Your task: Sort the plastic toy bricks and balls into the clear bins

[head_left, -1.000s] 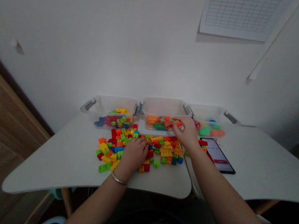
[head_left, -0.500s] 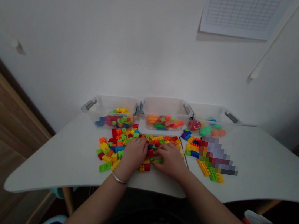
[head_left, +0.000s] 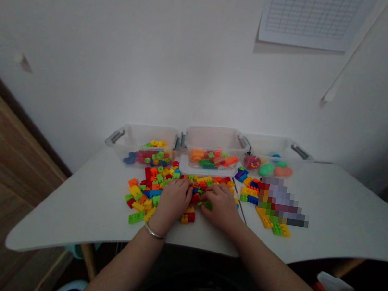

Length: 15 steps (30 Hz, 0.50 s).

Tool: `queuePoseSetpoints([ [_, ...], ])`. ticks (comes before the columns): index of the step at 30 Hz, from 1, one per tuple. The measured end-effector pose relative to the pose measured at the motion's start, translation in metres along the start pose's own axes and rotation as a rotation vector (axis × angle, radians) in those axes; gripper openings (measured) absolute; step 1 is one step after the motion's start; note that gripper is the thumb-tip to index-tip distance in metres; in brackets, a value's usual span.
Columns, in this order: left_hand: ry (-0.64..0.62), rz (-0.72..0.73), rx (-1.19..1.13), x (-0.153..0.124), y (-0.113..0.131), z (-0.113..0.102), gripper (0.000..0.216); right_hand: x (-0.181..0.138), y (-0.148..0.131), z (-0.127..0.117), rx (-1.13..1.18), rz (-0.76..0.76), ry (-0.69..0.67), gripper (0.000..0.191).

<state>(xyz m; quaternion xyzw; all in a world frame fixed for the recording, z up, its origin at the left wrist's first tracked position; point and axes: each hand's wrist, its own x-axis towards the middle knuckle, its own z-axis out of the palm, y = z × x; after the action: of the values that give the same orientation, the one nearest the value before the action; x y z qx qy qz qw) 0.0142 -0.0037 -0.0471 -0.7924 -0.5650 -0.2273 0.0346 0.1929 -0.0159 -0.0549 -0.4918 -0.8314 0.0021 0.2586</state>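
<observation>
Left hand [head_left: 176, 198] and right hand [head_left: 223, 205] curled low, grip unclear

I can't tell from here whether the left fingers close on anything; a green block [head_left: 207, 206] lies at the right fingertips, clamped or not I can't say. Both hands are at the loose block pile [head_left: 152, 193] on the white table [head_left: 67, 209]. On the far side, the left bin [head_left: 143, 132] holds yellow, red, green and blue pieces; the middle bin [head_left: 213, 137], orange, red and green; the right bin [head_left: 270, 147], rounded green and orange ones.

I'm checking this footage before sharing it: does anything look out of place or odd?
Yes: right of the right hand, a patch is coarsely pixelated, hiding what lies there. Bricks sprawl loosely outside the bins, as if tipped out.
</observation>
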Motion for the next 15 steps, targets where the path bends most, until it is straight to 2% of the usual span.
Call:
queuePoseSetpoints([
  [10,0.001,0.023,-0.015,0.000,-0.002,0.001,0.023,-0.003,0.012,0.000,0.105,0.028,0.164,0.010],
  [15,0.091,0.109,-0.068,-0.002,-0.004,0.001,0.024,-0.004,0.018,0.006,0.088,0.057,0.230,0.012],
])
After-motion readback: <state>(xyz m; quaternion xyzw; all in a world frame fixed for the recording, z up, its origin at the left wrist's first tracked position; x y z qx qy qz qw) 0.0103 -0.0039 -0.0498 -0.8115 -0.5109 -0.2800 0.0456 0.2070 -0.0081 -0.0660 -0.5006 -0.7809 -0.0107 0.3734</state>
